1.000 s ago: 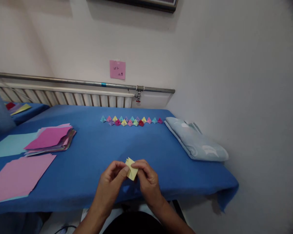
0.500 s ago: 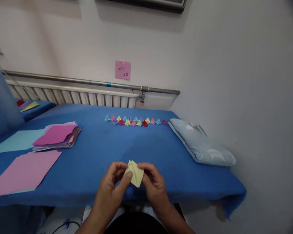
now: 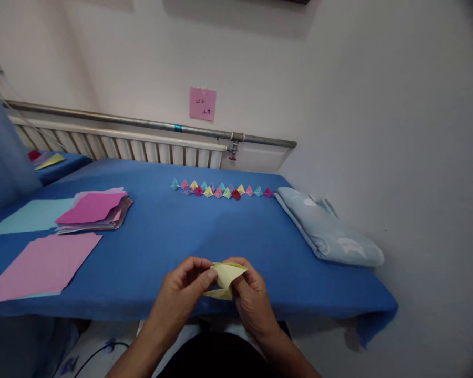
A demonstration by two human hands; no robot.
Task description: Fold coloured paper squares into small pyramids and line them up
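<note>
A pale yellow folded paper is between my hands, above the near edge of the blue-covered table. Its flaps stand apart, with a point to the right and another flap below. My left hand pinches its left side between thumb and fingers. On the right side, my right hand grips it, the thumb partly behind the paper. Small folded paper pieces in several colours form two rows farther back on the table.
Left on the blue cloth lie a magenta-topped paper stack, light blue sheets and pink sheets. A folded pale blue blanket is at the right. Behind runs a radiator with a pipe.
The yellow paper has gone from a flat, small diamond shape to an opened form with spread flaps. Both hands still hold it. The camera view has shifted slightly.
</note>
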